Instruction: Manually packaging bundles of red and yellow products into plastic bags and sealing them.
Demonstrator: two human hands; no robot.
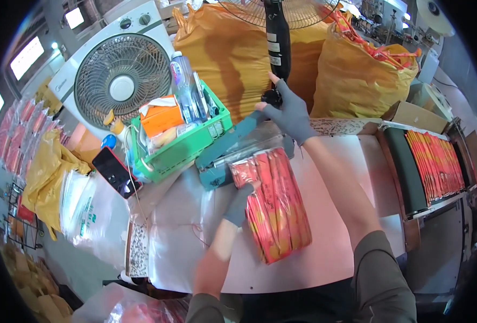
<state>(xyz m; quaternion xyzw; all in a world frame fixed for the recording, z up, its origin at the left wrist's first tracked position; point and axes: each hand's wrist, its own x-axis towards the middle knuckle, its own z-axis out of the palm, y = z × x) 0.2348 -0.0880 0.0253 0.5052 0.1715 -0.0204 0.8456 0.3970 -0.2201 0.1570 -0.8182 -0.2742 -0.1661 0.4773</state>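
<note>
A clear plastic bag of red-and-gold packets [279,207] lies on the metal tabletop, its far end at the blue hand-operated bag sealer [212,177]. My left hand [241,203], in a grey fingerless glove, is closed on the bag's left edge, thumb on top. At the far end of the sealer's arm [236,137], my right hand [291,112], gloved alike, grips around the black knob [272,98]. Its thumb is on the near side and a finger reaches past it. The fingers under the palm are hidden.
A green basket [182,153] with a bottle and an orange box stands left of the sealer. Behind are a box fan [121,83], a fan's black post [279,43] and yellow sacks [359,75]. A phone [114,171] lies left; stacked red packets [435,167] stand right.
</note>
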